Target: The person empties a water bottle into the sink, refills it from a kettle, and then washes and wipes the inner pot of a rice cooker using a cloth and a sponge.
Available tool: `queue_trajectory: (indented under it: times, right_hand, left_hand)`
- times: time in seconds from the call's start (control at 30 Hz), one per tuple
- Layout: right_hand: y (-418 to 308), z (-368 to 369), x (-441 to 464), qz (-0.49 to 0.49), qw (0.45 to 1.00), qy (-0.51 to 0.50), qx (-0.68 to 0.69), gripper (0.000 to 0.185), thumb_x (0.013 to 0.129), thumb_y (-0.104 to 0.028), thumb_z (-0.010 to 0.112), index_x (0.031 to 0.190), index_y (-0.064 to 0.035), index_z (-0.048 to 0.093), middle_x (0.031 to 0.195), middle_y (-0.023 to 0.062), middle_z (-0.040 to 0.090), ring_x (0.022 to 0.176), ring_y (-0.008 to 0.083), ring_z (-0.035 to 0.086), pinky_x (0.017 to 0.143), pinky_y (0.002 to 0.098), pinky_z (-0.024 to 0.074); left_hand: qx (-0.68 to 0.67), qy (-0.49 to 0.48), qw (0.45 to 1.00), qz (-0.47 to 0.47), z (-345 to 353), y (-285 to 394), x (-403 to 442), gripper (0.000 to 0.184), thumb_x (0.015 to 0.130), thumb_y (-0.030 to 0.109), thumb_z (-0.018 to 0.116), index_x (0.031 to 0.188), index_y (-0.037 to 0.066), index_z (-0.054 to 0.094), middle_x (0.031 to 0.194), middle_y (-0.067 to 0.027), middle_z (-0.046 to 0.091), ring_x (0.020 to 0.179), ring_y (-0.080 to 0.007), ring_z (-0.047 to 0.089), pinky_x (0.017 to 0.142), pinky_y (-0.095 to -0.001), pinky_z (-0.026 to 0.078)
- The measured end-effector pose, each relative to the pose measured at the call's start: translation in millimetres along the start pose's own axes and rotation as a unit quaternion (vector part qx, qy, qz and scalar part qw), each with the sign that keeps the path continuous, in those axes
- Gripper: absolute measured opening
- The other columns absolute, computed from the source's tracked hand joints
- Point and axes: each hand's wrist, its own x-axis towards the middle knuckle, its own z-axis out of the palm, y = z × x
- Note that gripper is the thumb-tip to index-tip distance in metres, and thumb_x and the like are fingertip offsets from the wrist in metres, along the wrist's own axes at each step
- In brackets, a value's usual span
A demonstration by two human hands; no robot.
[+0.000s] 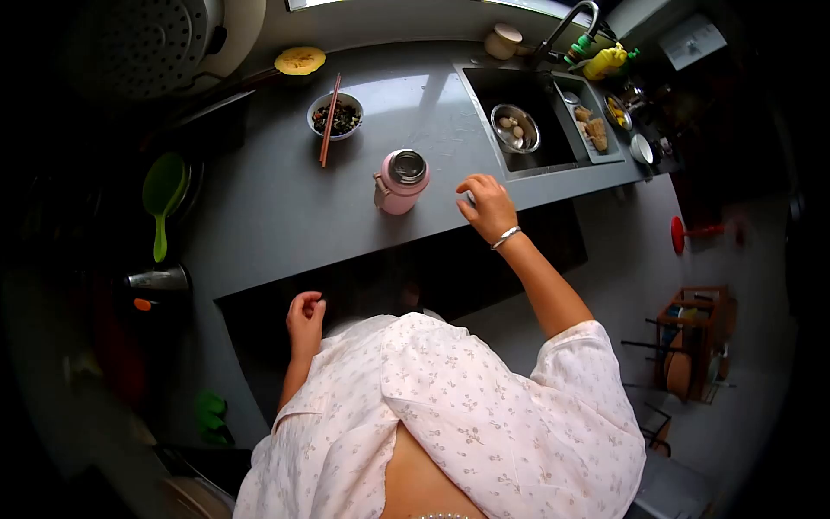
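Note:
A pink vacuum flask (401,192) with a shiny metal top and a side strap stands upright near the counter's front edge. To its right, my right hand (491,210) hovers over the edge, apart from the flask. Its fingers are loosely bent, with a gap between thumb and forefinger, and I make out nothing held. Below the counter edge, close to my body, hangs my left hand (305,322). Those fingers are relaxed and half curled, touching nothing visible. Behind the flask sits a bowl of dark chopped food (347,119) with chopsticks (330,121) laid across it.
On the right, the sink (484,91) holds a metal bowl (529,143) with several egg-like things. Beside it is a grey drain tray (603,154). A yellow dish (300,60) is at the back, a green ladle-like utensil (164,195) at left. A wooden rack (692,342) stands right.

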Motion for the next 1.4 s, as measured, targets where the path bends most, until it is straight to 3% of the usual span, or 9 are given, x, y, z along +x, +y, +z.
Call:
queue_trajectory:
  times: [0.23,0.37,0.5,0.7,0.77,0.83,0.93,1.3,1.4]
  right_hand:
    - [67,25,11,0.006,0.986,-0.104,-0.131,0.049,0.072,-0.015,0.072,0.118,-0.0203,0.057,0.125,0.0039,0.052,0.122,0.0298,0.044,0.098,0.0414,0.0417]
    - [95,53,23,0.03,0.969,-0.214,-0.119,0.049,0.073,-0.012,0.07,0.119,-0.0239,0.057,0.122,0.0054,0.053,0.109,0.031,0.053,0.09,0.0406,0.0482]
    - [101,56,32,-0.007,0.974,-0.188,-0.126,0.045,0.074,-0.013,0.07,0.117,-0.0231,0.059,0.114,0.0067,0.057,0.101,0.0294,0.057,0.085,0.0399,0.0504]
    - [44,-8,43,-0.022,0.993,-0.009,0.115,0.042,0.074,-0.018,0.076,0.112,-0.0162,0.06,0.105,0.009,0.064,0.095,0.0263,0.06,0.08,0.0355,0.0491]
    - [23,-21,49,0.006,0.953,0.03,0.302,0.039,0.076,-0.031,0.076,0.108,-0.0151,0.062,0.1,0.0077,0.065,0.088,0.023,0.061,0.076,0.0365,0.049]
    - [-3,-33,51,0.059,0.92,-0.006,0.388,0.038,0.075,-0.025,0.078,0.105,-0.0113,0.059,0.102,0.007,0.065,0.089,0.0178,0.062,0.081,0.0301,0.0489]
    - [-26,-28,63,-0.041,0.831,0.069,0.55,0.043,0.071,-0.011,0.081,0.099,-0.007,0.049,0.114,0.0139,0.062,0.102,0.0171,0.061,0.091,0.0279,0.0464]
    - [-58,10,70,-0.018,0.809,0.052,0.585,0.042,0.073,-0.007,0.078,0.099,-0.0084,0.045,0.124,0.0186,0.058,0.115,0.0206,0.054,0.101,0.0312,0.0383]
    - [-57,4,67,-0.031,0.858,0.038,0.511,0.042,0.073,-0.006,0.078,0.098,-0.0078,0.044,0.127,0.0189,0.056,0.116,0.0205,0.053,0.102,0.0316,0.038]
  left_hand:
    - [-0.033,0.014,0.989,0.145,81,76,16,0.019,0.081,0.003,0.066,0.099,0.002,0.062,0.09,-0.0037,0.055,0.077,-0.0113,0.054,0.071,-0.0243,0.046]
    - [-0.024,0.04,0.982,0.181,107,120,18,0.022,0.081,0.003,0.066,0.102,0.003,0.061,0.093,-0.0053,0.055,0.077,-0.0129,0.055,0.071,-0.025,0.047]
    - [-0.032,0.051,0.979,0.196,118,128,19,0.025,0.08,0.003,0.066,0.104,0.003,0.059,0.095,-0.006,0.055,0.077,-0.0129,0.056,0.069,-0.0245,0.048]
    - [-0.03,0.062,0.974,0.217,115,129,37,0.044,0.077,0.008,0.072,0.116,0.005,0.052,0.108,-0.0075,0.053,0.091,-0.0162,0.056,0.08,-0.0295,0.047]
    - [-0.018,0.032,0.978,0.207,114,135,48,0.057,0.075,0.013,0.075,0.123,0.006,0.047,0.116,-0.0088,0.05,0.103,-0.0191,0.053,0.087,-0.0325,0.044]
    - [0.004,0.035,0.966,0.255,117,143,57,0.069,0.071,0.016,0.079,0.129,0.007,0.043,0.127,-0.0094,0.048,0.113,-0.0216,0.051,0.093,-0.0349,0.042]
    - [0.032,-0.007,0.96,0.279,120,159,69,0.08,0.068,0.021,0.081,0.134,0.007,0.038,0.13,-0.0119,0.043,0.122,-0.0262,0.045,0.099,-0.0375,0.04]
    - [0.027,-0.069,0.962,0.263,127,160,101,0.091,0.06,0.026,0.086,0.134,0.009,0.037,0.134,-0.0149,0.042,0.124,-0.0333,0.043,0.103,-0.0421,0.038]
    - [0.026,-0.081,0.958,0.272,128,161,106,0.092,0.058,0.026,0.087,0.133,0.009,0.037,0.133,-0.015,0.043,0.124,-0.0335,0.043,0.103,-0.0428,0.037]
